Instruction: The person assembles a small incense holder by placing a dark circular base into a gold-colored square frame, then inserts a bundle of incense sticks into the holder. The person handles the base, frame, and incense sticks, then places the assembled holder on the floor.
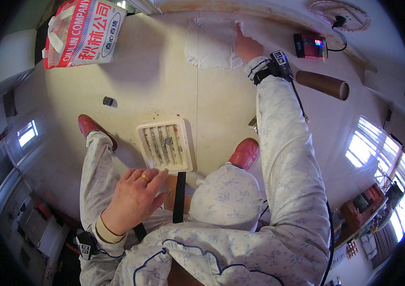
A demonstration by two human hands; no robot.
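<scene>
Between your feet on the pale floor [164, 86] sits a cream slatted tray [189, 143], with grey debris caught between its slats and crumbs scattered just beyond its far edge. Your red left shoe [95, 128] is to one side of it and your red right shoe [244, 153] to the other. A small dark cylinder [108, 101] lies farther out on the left, and a large carrier bag [85, 35] stands at the far left. On your right, a brown tube [320, 84] lies near your wrist, with a red and black device [309, 46] plugged in by a cable beyond it. The white cloth [210, 44] is spread on the floor well ahead of you, its edges crumpled. Your right arm stretches out to it; your right hand [249, 49] touches its right edge, one digit extended forward and the others bent, but you can't tell from here whether they pinch the fabric. Your left hand [133, 200], wearing a gold ring [145, 177], is above your lap near the tray, back up, loosely curled; its palm is hidden, so whether it holds anything can't be told. Bold red, white and blue lettering covers the bag, and the device shows a lit display.
</scene>
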